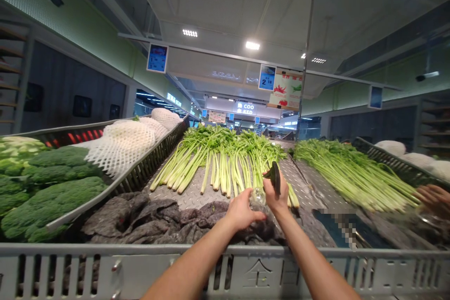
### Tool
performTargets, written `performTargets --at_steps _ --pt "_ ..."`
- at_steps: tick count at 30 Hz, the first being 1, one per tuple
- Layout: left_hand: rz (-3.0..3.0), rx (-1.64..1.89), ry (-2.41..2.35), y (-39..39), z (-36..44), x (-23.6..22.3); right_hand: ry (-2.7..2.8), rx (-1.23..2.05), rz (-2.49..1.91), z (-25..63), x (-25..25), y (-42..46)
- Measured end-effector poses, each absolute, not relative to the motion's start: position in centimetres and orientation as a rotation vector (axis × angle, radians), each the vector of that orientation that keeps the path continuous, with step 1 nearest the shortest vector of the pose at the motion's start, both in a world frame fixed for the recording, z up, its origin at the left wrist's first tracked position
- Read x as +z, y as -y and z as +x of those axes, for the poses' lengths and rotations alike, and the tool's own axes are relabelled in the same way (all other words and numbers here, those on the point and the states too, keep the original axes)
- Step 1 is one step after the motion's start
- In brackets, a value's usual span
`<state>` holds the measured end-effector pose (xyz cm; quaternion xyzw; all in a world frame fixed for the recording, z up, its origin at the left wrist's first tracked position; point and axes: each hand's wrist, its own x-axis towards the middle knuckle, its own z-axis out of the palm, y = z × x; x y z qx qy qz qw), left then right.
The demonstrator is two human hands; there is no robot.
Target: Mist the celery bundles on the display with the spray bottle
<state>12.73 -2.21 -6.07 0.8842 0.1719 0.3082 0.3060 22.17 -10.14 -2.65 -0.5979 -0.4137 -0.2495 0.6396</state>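
Observation:
Between my hands is what looks like a spray bottle, with a clear body [258, 198] and a dark green-black top [275, 177]. My right hand [275, 195] is closed round the dark top part, which sticks up above the fist. From the left, my left hand [242, 212] curls round the clear body, thumb toward me; its far fingers are hidden. Just beyond both hands lie bunches of celery [225, 164], stalk ends facing me, leaves at the back. Dark crumpled cloth [151, 218] lies in front of the celery, under my hands.
A grey slotted rail [140, 269] runs along the front. Left, a black divider [140, 168] separates broccoli [59, 197] and net-wrapped produce [123, 143]. A mirror [351, 215] on the right reflects the celery and a hand. Blue price signs [157, 58] hang overhead.

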Motion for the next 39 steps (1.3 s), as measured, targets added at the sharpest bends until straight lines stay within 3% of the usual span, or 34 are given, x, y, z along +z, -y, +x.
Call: performTargets --at_steps 5,11,19,39 --pt "2.319 0.821 -0.496 1.5 12.8 -5.3 0.806 -0.512 -1.272 22.7 -2.5 8.5" --pt "2.299 0.768 -0.488 1.0 13.6 -7.0 0.964 -0.166 -1.21 24.1 -4.5 7.8" --pt "2.119 0.696 -0.301 1.4 13.3 -6.6 0.653 -0.479 -1.385 25.7 -3.6 9.6" --pt "1.988 0.566 -0.161 1.9 12.9 -7.0 0.552 -0.486 -1.499 25.7 -3.5 11.1"
